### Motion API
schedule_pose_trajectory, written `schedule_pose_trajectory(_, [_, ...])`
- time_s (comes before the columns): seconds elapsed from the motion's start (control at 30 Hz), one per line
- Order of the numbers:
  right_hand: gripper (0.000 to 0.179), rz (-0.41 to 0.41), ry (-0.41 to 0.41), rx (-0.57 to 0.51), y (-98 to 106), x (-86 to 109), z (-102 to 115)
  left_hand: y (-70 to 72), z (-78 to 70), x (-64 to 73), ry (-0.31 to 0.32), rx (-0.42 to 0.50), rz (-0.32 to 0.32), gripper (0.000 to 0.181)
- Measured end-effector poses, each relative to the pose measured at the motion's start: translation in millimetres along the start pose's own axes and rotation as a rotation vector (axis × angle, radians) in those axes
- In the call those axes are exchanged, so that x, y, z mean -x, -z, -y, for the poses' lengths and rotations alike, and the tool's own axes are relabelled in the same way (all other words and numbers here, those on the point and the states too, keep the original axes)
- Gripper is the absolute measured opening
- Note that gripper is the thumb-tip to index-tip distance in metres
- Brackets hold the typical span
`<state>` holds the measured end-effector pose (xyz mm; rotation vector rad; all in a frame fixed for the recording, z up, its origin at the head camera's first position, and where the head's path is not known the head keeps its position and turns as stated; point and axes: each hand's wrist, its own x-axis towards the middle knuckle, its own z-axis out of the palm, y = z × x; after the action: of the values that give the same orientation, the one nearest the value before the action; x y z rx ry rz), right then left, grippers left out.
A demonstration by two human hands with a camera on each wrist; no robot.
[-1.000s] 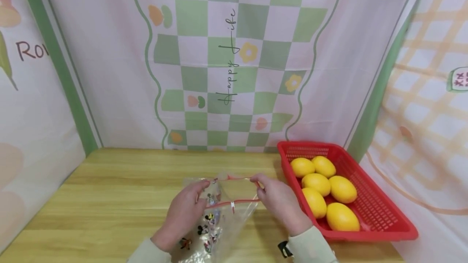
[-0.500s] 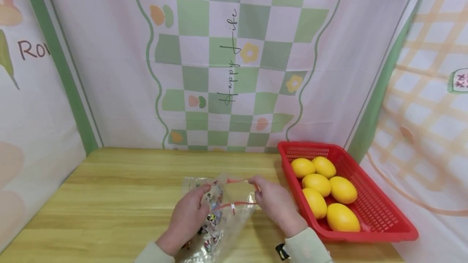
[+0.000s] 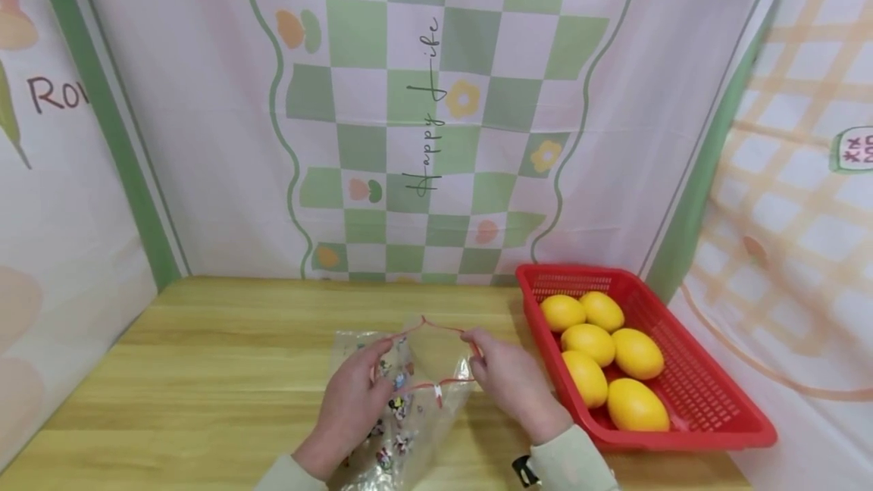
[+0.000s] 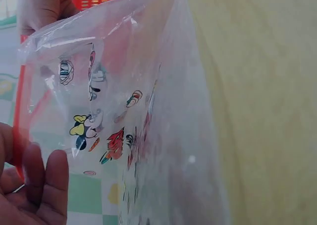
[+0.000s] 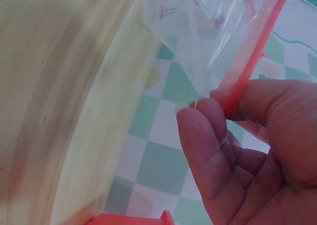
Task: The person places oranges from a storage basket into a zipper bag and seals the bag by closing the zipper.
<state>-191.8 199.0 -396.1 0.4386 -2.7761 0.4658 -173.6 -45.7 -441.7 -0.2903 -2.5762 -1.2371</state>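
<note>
A clear plastic zipper bag (image 3: 430, 415) printed with small cartoon figures hangs between both hands over the wooden table. Its red-edged mouth gapes wide, with a white slider (image 3: 439, 394) on the near edge. My left hand (image 3: 351, 400) grips the left side of the mouth between thumb and fingers. On the opposite side, my right hand (image 3: 514, 381) pinches the red rim. In the right wrist view the red zipper strip (image 5: 247, 61) runs up from between thumb and fingertips. Cartoon prints (image 4: 86, 131) show through the film in the left wrist view.
Just right of my right hand stands a red plastic basket (image 3: 716, 400) holding several yellow lemons (image 3: 637, 404). The wooden table (image 3: 204, 370) ends at a checkered cloth backdrop (image 3: 361, 142) behind. Printed cloth also hangs at both sides.
The mouth of the bag has spread wider, its far and near edges now bent into peaks. Both hands have shifted slightly while keeping their grip. The basket and lemons stay put.
</note>
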Motion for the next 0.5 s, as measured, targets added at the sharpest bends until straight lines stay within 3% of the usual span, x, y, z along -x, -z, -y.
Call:
schedule_pose_trajectory(0.2, [0.033, 0.019, -0.018, -0.014, 2.4, -0.2, 3.3, -0.1, -3.4, 0.1, 0.051, 0.109, 0.014, 0.061])
schedule_pose_trajectory(0.5, [0.036, 0.024, -0.059, -0.018, 5.3, -0.5, 7.1, -1.2, -3.8, -0.6, 0.039, 0.139, 0.005, 0.065])
